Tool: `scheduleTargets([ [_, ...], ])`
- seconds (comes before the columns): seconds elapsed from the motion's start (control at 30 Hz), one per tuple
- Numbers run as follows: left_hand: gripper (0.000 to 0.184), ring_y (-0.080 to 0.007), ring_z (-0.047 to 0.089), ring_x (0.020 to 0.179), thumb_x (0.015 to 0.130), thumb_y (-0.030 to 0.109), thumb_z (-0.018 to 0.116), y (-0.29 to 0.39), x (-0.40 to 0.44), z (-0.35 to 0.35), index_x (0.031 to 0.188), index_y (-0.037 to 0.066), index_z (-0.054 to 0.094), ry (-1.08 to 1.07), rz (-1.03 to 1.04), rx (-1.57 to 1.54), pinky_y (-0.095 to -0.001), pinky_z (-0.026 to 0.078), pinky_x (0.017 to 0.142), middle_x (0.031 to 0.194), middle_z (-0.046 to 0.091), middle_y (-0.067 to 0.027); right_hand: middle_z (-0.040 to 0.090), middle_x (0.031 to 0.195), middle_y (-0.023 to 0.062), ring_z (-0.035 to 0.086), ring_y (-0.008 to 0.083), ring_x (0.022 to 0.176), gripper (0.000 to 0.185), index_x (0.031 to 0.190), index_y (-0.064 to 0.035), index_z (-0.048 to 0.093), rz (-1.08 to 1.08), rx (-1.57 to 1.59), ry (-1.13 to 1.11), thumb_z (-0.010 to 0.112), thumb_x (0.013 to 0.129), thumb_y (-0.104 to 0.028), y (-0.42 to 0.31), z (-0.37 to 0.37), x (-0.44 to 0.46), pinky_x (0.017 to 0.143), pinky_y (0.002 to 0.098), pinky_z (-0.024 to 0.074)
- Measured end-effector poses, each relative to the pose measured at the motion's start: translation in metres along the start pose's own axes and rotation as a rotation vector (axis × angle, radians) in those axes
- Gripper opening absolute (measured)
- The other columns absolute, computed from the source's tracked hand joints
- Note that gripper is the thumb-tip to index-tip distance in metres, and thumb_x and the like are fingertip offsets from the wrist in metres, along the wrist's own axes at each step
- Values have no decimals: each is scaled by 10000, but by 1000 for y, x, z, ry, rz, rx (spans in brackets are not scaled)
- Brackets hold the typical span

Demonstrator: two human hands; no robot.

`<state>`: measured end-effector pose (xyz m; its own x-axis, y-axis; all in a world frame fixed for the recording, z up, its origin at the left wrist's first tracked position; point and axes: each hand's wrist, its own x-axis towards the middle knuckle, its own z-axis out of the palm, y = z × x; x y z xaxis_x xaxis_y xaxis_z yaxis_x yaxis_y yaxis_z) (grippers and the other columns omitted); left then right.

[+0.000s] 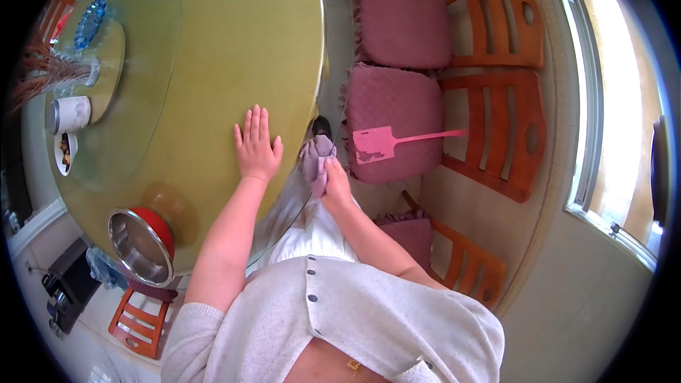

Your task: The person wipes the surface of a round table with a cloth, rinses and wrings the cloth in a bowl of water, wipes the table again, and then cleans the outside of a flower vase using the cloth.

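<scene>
My left hand (257, 147) lies flat on the round glass-topped table (241, 42), its fingers stretched out and nothing in them. Bunched in my right hand (336, 183) is a mauve cloth (317, 159), held at the table's edge. The fingers wrap round the cloth, and part of them is hidden by its folds. A pink fly swatter (374, 145) lies on a cushioned chair to the right of the cloth.
A red and steel bowl (142, 245) stands near the table's left front edge. Farther left are a white canister (71, 114), a small white dish (65, 154), a vase of dried grass (85, 71) and a blue glass dish (90, 23). Wooden chairs (493, 128) line the right side.
</scene>
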<state>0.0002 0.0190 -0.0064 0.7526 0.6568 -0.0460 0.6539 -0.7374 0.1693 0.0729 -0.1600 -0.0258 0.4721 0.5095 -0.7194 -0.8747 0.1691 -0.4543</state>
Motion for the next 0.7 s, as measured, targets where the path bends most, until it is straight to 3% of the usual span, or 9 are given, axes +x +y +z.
scheduleTargets([
  [0.03,721,-241,201,1463,879,331,499,1,0,0,1507,78,251,3,4,-4,-494,123,1184,1583,221,-84,597,1155,24,557,114,1024,267,1246,-71,531,-76,-62,20,472,1018,-196,4,6,6,889,291,466],
  [0.17,723,-245,200,1463,878,331,500,0,1,-2,1505,70,252,2,6,4,-495,123,1184,1581,225,-91,598,1084,47,558,129,951,238,1206,-40,509,-197,-403,178,459,1012,-168,0,21,26,863,291,461],
  [0.27,723,-248,198,1464,877,330,499,3,1,-5,1502,61,256,-6,0,1,-497,123,1184,1581,223,-96,601,933,151,564,236,873,218,1037,24,513,-542,-781,237,510,968,-183,-19,22,54,817,378,453],
  [0.3,722,-250,197,1464,876,328,497,3,1,-6,1501,57,257,-14,0,-1,-498,123,1184,1581,220,-99,602,919,173,572,250,855,238,1014,28,515,-485,-837,236,507,969,-205,-37,24,70,796,387,454],
  [0.43,727,-250,191,1466,873,329,497,2,2,-3,1501,55,256,-20,4,21,-499,123,1185,1585,211,-102,620,843,185,599,274,774,274,956,47,541,-619,-937,235,512,968,-226,-103,61,128,725,400,471],
  [0.53,743,-246,180,1470,865,336,503,0,2,0,1504,54,248,-36,-3,44,-497,121,1186,1589,198,-102,639,879,218,624,313,805,316,952,66,557,-652,-1112,232,521,968,-248,-141,75,180,732,417,477],
  [0.7,772,-236,167,1474,857,376,509,-3,3,4,1512,72,240,-103,-16,58,-508,104,1185,1594,185,-99,657,957,248,632,385,880,354,986,58,586,-622,-1092,175,517,971,-289,-193,115,243,781,431,483],
])
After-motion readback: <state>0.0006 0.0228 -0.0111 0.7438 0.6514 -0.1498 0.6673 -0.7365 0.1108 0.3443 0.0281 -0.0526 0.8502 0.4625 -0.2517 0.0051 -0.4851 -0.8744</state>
